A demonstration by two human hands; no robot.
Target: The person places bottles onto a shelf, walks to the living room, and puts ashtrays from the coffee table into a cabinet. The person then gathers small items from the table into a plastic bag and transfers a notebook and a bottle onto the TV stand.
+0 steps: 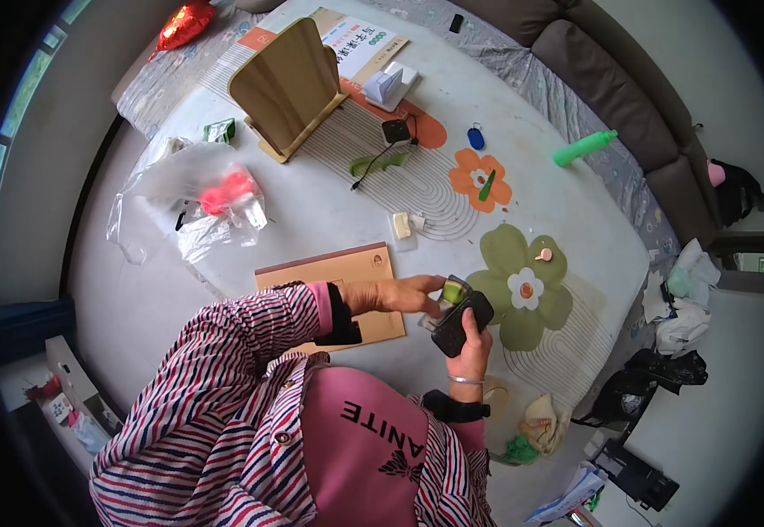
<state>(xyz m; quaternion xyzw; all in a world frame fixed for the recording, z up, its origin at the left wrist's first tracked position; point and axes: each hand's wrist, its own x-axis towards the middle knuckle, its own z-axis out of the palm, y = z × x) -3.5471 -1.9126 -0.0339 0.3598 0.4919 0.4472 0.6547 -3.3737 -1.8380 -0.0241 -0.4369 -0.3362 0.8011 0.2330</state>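
My right hand (470,350) grips a black, rounded-rectangular object (463,325) with a textured surface, the thumb lying along its face. Just beyond it, a small green and yellow item (455,290) sits at the fingertips of my left hand (397,296). The left fingers reach out from the left and are bent around its near side. I cannot make out what either item is. A clear edge (428,323) shows beneath the black object. Below my left forearm lies a tan cardboard folder (369,263) with a dark top edge, partly covered by the sleeve.
On the white table (311,220) stand a wooden stand (281,83) and a white device (391,85). A plastic bag (158,189) with red contents lies left. Nearby are a black adapter with cable (395,132), a blue tag (476,139) and a green bottle (584,147).
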